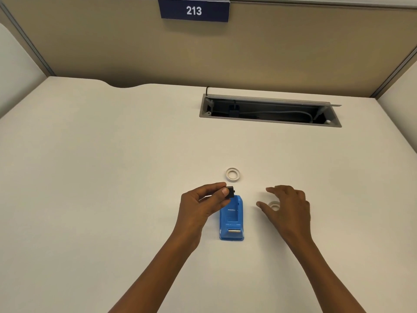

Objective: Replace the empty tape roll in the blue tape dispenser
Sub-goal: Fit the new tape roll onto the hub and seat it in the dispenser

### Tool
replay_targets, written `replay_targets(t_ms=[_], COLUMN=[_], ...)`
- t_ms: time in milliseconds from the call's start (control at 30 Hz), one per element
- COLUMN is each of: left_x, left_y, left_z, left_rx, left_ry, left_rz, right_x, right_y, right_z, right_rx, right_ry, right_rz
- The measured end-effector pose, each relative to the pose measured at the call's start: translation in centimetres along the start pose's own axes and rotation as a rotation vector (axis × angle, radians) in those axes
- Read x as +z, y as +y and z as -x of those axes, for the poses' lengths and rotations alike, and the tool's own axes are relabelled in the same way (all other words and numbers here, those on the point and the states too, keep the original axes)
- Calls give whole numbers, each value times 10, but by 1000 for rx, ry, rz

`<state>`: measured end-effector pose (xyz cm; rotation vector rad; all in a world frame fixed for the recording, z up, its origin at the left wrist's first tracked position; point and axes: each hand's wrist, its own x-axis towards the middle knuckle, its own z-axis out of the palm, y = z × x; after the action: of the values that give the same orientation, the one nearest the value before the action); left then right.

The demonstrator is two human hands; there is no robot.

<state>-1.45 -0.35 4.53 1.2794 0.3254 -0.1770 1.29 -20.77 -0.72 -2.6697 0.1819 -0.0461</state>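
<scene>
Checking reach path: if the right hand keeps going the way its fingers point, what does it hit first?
The right hand points left and slightly away, curled over a white tape roll that is partly hidden beneath it. That roll comes first, probably; past it lies the blue tape dispenser. Height above the desk is unclear.

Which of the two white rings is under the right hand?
The near ring, right of the blue dispenser, half hidden under the right hand. The far ring lies fully exposed beyond the dispenser.
</scene>
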Motion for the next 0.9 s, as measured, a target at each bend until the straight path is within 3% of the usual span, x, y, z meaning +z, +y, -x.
replay_targets(t_ms=[700, 900], left_x=[5, 9], left_y=[0, 1], left_z=[4, 6], left_rx=[-21, -4], left_ry=[-10, -24], left_rz=[-20, -43], right_x=[2, -10], right_y=[14, 6], right_z=[15, 12], right_rx=[77, 66], right_ry=[-63, -79], right_rz=[-205, -516])
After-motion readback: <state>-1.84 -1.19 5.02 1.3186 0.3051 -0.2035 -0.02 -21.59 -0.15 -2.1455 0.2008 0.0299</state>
